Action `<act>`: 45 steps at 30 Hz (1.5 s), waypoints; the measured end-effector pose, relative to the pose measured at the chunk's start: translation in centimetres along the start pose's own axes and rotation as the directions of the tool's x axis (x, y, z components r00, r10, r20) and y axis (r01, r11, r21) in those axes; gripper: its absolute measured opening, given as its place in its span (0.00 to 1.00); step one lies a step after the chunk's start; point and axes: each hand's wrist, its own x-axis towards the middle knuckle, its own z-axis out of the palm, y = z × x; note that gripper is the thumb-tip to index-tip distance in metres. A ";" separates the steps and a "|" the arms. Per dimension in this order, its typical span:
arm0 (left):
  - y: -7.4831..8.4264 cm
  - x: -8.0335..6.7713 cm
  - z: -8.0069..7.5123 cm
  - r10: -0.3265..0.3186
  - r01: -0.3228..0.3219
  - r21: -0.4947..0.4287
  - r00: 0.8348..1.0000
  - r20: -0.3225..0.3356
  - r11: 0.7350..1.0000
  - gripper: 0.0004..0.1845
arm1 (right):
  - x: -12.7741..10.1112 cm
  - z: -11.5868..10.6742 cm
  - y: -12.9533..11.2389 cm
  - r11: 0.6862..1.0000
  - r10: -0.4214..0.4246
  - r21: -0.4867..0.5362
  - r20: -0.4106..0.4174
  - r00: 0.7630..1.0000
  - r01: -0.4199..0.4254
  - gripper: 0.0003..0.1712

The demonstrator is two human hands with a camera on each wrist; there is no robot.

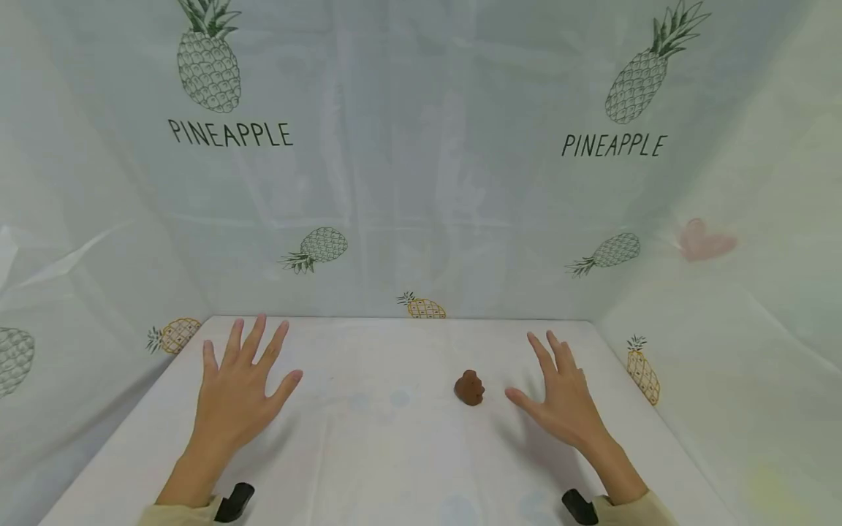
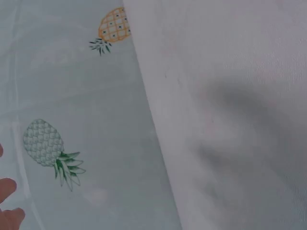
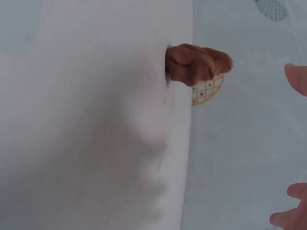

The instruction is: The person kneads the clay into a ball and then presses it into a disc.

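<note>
Both wrist views look dim, with blurred shadows (image 3: 100, 143) on the tabletop (image 3: 43, 96).

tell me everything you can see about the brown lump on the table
The brown lump looks like modelling clay: matte and irregular, with folds and rounded bulges showing in the right wrist view. It rests on the white tabletop, to the left of the right hand, which does not touch it.
</note>
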 end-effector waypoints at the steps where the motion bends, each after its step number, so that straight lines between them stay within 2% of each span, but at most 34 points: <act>1: 0.3 0.1 0.1 0.003 -0.003 -0.011 1.000 -0.005 1.000 0.46 | 0.1 0.2 -0.1 1.000 -0.004 0.012 -0.002 1.000 0.004 0.59; 8: 1.4 0.5 0.6 0.005 -0.006 -0.069 1.000 -0.022 0.998 0.44 | 0.7 1.8 -0.9 0.994 -0.027 0.108 0.021 0.999 0.025 0.56; 15: 2.2 0.3 1.1 -0.023 0.022 -0.128 1.000 -0.002 0.991 0.44 | 1.3 3.2 -1.7 0.979 -0.093 0.187 0.037 0.995 0.084 0.52; 20: 2.9 0.5 1.6 -0.044 0.044 -0.195 0.999 0.007 0.980 0.43 | 1.5 4.1 -1.9 0.966 -0.106 0.243 0.062 0.992 0.088 0.51; 30: 5.3 0.9 2.9 -0.097 0.135 -0.349 0.987 0.124 0.927 0.42 | 2.3 5.7 -3.0 0.935 -0.112 0.350 0.132 0.985 0.059 0.50; 40: 7.4 1.1 3.8 -0.093 0.179 -0.488 0.977 0.194 0.854 0.41 | 3.0 6.9 -4.1 0.915 -0.160 0.394 0.171 0.972 0.081 0.37; 45: 8.1 1.1 4.6 -0.088 0.200 -0.547 0.971 0.224 0.813 0.40 | 3.2 7.3 -4.2 0.920 -0.171 0.384 0.196 0.965 0.085 0.32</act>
